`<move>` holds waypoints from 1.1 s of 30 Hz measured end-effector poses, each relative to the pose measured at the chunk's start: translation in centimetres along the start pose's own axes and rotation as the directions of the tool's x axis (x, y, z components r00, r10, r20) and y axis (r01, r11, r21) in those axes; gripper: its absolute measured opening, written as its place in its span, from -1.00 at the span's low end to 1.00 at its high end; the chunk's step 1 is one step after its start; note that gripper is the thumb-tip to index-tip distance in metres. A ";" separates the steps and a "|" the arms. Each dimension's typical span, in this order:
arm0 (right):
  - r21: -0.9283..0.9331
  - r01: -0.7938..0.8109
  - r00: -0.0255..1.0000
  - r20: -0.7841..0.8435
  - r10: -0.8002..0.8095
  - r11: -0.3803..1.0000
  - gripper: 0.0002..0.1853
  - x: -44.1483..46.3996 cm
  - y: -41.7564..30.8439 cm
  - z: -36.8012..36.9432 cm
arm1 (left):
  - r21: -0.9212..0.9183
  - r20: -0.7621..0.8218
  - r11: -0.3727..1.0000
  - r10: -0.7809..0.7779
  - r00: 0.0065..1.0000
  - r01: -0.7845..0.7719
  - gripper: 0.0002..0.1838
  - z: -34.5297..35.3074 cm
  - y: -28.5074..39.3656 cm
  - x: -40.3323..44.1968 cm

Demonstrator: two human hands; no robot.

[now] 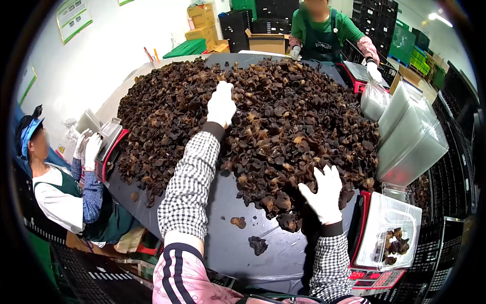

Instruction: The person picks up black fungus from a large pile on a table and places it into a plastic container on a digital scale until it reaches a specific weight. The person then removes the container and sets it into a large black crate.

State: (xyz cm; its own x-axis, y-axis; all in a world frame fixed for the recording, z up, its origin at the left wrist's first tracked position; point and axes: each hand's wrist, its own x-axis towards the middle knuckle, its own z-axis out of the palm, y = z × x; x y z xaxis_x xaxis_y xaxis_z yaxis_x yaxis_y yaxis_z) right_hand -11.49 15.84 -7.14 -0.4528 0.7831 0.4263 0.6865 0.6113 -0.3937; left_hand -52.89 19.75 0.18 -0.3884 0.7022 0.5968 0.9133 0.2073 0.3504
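Observation:
A broad heap of dark brown wood ear mushrooms covers much of the grey table. My left hand, in a white glove, reaches far out over the middle of the heap. Its fingers are curled closed, and anything inside them is hidden. Near the heap's front right edge, my right hand, also gloved in white, has its thumb and fingers spread, with nothing visibly gripped. To its lower right, a clear plastic clamshell box lies open on a red scale, holding a few mushroom pieces.
Tall stacks of clear plastic boxes stand right of the heap. A loose mushroom piece lies near the front. One co-worker is at a scale on the left; another co-worker stands across the table beside a second scale.

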 end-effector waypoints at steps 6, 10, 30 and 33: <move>-0.100 -0.024 0.999 0.044 0.028 0.995 -0.23 -1.2 -1.4 -0.1 | 0.221 0.505 0.956 -0.282 0.816 0.194 -0.50 1.2 -1.2 3.6; -0.088 -0.077 0.993 0.079 0.084 0.993 -0.18 -2.0 -2.1 -0.6 | 0.107 0.508 0.993 -0.099 0.856 0.052 -0.63 1.5 0.6 -1.7; -0.084 0.123 0.989 0.092 -0.116 0.989 -0.27 -10.6 -5.7 -5.1 | -0.533 0.737 -0.601 0.015 0.676 0.595 -0.41 -7.6 11.7 -26.6; 0.044 0.139 0.990 -0.037 -0.137 0.989 -0.43 -11.0 -6.8 -5.7 | -0.731 0.679 -0.242 -0.163 0.716 0.638 -0.48 -8.8 13.9 -27.5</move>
State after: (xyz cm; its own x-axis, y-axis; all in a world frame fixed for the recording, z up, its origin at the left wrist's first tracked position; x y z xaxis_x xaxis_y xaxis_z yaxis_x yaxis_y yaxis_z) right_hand -7.95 2.39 -4.47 -0.5212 0.6868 0.5066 0.5912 0.7187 -0.3660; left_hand -30.61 -2.63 -5.00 -0.3433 0.9315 -0.1202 -0.5587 -0.0996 0.8234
